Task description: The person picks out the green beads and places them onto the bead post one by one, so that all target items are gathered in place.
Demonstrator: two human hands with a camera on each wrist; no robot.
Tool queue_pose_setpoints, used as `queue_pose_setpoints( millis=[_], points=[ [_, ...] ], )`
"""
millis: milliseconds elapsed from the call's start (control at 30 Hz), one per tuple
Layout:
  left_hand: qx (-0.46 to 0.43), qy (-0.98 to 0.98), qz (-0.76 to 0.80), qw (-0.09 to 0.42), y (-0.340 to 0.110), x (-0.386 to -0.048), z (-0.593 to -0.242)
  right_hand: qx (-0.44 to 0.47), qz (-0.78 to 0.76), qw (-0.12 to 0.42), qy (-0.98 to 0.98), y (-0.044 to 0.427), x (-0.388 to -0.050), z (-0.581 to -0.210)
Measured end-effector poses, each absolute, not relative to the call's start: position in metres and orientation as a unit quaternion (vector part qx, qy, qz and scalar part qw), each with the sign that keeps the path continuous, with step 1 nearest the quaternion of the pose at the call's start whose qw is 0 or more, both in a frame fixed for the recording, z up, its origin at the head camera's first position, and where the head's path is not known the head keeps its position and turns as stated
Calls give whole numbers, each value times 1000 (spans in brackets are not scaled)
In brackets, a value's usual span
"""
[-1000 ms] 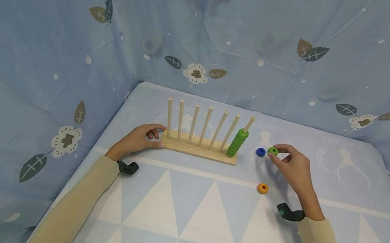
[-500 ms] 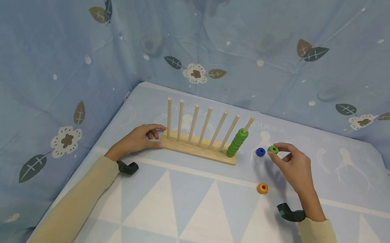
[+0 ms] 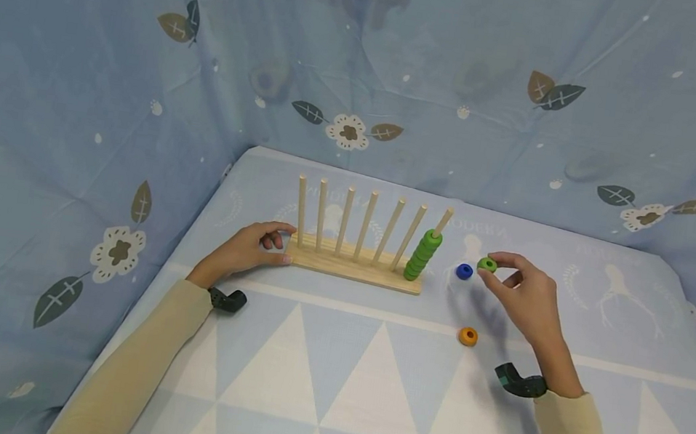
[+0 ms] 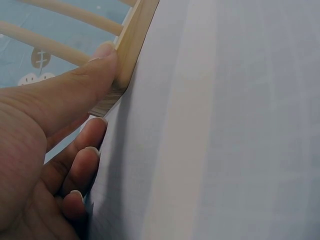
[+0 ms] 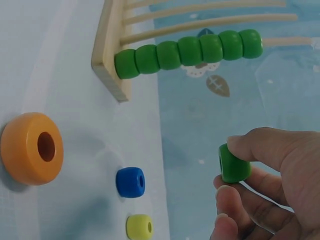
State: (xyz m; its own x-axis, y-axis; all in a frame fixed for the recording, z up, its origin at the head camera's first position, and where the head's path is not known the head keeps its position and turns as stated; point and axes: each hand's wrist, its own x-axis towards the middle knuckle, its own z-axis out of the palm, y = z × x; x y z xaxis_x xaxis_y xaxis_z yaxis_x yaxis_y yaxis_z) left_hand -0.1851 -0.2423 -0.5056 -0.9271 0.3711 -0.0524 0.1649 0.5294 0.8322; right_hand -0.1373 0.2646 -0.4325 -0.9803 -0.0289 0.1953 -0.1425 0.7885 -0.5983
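A wooden peg rack [image 3: 350, 270] with several upright pegs stands on the table. Green beads [image 3: 424, 255] are stacked on its rightmost peg. My left hand [image 3: 245, 246] holds the left end of the base, and the left wrist view shows the thumb [image 4: 75, 90] along its edge. To the right of the rack, my right hand [image 3: 525, 299] pinches a green bead [image 5: 234, 164] between thumb and fingers, above the tabletop. A blue bead [image 3: 464, 271] lies near it, and an orange bead [image 3: 468, 336] sits closer to me.
A yellow-green bead [image 5: 139, 227] lies beside the blue one in the right wrist view; the head view does not show it. Patterned cloth walls [image 3: 370, 51] rise behind and left of the table [image 3: 377, 397].
My right hand has risen slightly with the green bead, opening a small gap from the blue bead. The left hand and the rack stay in place.
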Motion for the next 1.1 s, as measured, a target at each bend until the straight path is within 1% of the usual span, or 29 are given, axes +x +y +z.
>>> queue_pose_setpoints(
  millis=[1100],
  points=[
    [153,867,461,113,-242,-186,-507,66,331,115,-934,254,-132,-410]
  ],
)
